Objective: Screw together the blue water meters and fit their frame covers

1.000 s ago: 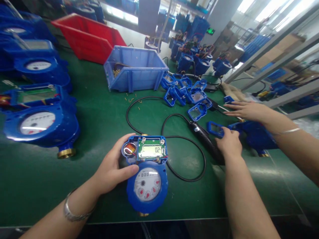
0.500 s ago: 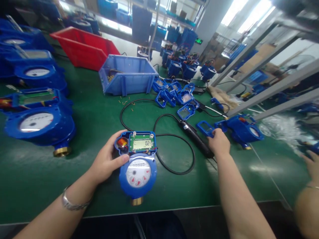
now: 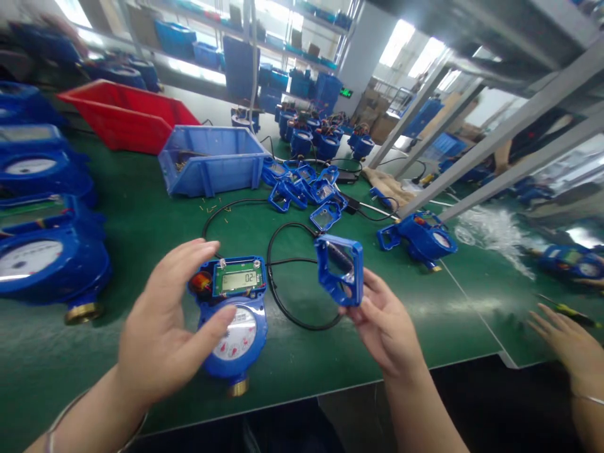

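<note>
A blue water meter [image 3: 236,333] lies near the bench's front edge, its round dial facing up and its brass fitting toward me. Its upper housing is uncovered, showing a green circuit board with a lit display [image 3: 238,279]. My left hand [image 3: 165,327] hovers over the meter's left side, thumb and fingers apart, holding nothing. To the right of the meter, my right hand [image 3: 384,321] grips a blue cover frame [image 3: 340,270], raised above the bench and tilted. Behind that frame, a black electric screwdriver is mostly hidden, with its black cable [image 3: 271,277] looping beside the meter.
Several blue covers [image 3: 325,216] lie beyond the cable. A light-blue bin [image 3: 214,170] and a red bin [image 3: 127,119] stand at the back left, with loose screws in front. More meters [image 3: 38,264] line the left. At right are another meter [image 3: 425,239] and another person's hand [image 3: 561,340].
My right hand has lifted the cover frame off the bench and brought it left toward the meter. My left hand has let go of the meter and opened. The view has shifted right.
</note>
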Tool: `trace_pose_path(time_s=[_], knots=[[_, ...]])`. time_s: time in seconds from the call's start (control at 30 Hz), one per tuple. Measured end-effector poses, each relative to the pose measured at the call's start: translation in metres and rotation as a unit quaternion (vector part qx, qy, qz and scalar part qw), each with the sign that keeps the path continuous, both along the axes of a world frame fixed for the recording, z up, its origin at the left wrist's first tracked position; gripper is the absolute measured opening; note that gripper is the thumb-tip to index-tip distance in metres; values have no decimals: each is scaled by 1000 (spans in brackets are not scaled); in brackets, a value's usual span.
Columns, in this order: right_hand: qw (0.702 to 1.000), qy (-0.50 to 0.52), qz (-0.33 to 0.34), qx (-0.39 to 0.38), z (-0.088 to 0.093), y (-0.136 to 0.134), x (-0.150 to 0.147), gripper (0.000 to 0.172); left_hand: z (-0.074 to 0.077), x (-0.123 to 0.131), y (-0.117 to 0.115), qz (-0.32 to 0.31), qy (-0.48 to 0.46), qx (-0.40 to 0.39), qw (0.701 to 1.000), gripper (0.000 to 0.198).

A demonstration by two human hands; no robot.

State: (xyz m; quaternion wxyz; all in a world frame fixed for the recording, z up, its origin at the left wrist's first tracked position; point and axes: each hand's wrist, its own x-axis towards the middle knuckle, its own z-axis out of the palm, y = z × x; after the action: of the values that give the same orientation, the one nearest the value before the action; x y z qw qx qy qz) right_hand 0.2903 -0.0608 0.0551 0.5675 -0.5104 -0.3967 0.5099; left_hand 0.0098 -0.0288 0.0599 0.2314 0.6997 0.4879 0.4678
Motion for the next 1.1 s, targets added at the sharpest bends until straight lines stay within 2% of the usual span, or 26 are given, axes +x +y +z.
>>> trace_pose_path(time_s=[0.03,0.07,0.13,0.27,0.37,0.5,0.63,0.9,1.0,1.1], knots=[[988,139,48,-35,1,-7,-12,47,10,8,-1,-31,36,33,998,59],[966,237,83,-68,1,-13,-22,46,19,16,0,-61,70,58,994,58],[917,364,123,-103,-1,-24,-38,41,34,33,2,-105,114,78,985,55],[852,489,153,-111,-8,-41,-54,32,49,62,5,-155,127,23,979,56],[829,524,158,-111,-10,-48,-59,29,56,75,1,-179,122,-3,976,58],[821,536,167,-106,-12,-51,-62,23,61,86,-3,-180,128,-41,974,43],[820,540,166,-96,-12,-54,-61,26,58,96,-2,-160,101,-86,978,29],[869,475,129,-54,-10,-59,-59,36,54,112,-1,-113,100,-151,977,28],[885,451,111,-41,-11,-60,-56,30,53,115,-3,-113,118,-164,973,33],[893,439,92,-35,-12,-59,-50,28,50,119,-8,-127,148,-177,965,63]])
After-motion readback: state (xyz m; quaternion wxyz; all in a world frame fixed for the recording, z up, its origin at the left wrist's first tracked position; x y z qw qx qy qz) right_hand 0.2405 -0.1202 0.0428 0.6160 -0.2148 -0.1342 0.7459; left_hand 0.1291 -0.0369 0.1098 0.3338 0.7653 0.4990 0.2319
